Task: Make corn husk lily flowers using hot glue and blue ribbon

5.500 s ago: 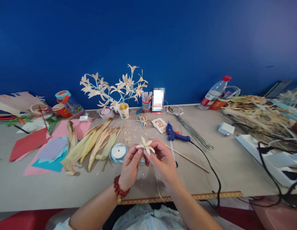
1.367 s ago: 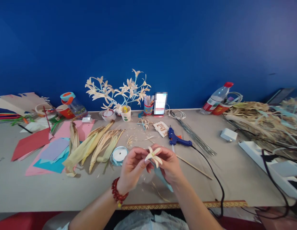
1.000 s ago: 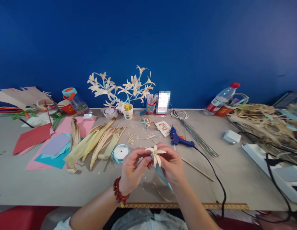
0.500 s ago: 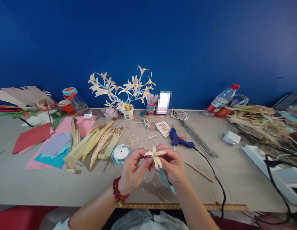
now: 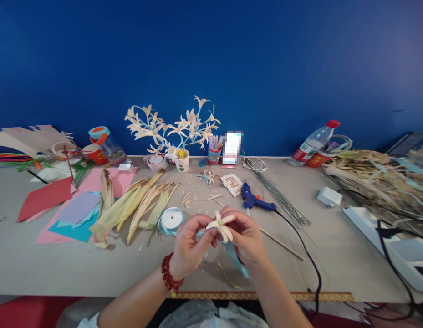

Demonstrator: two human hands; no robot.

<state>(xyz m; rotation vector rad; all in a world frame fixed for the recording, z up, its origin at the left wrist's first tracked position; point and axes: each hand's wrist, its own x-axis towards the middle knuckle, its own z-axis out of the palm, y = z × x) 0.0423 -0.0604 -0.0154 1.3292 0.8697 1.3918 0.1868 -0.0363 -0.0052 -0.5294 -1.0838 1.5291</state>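
A cream-coloured flower (image 5: 222, 224) with several narrow petals, seemingly of corn husk, sits between my two hands above the table. My left hand (image 5: 194, 239), with a red bead bracelet at its wrist, pinches the flower from the left. From the other side my right hand (image 5: 247, 234) closes on it too. Light blue ribbon (image 5: 236, 259) hangs below the right palm. Just left of my left hand lies the ribbon's white spool (image 5: 172, 218). The flower's underside is hidden by my fingers.
Corn husks (image 5: 132, 205) and coloured paper (image 5: 76, 214) lie left. Behind stand similar flowers (image 5: 191, 120) in a cup (image 5: 181, 160). A blue glue gun (image 5: 255, 200) with a black cord, wires (image 5: 282, 196), a stick (image 5: 281, 243) and a power strip (image 5: 378, 241) are to the right.
The flower has turned and tilted slightly between my fingers. Both hands stay in nearly the same place, and the view has shifted a little.
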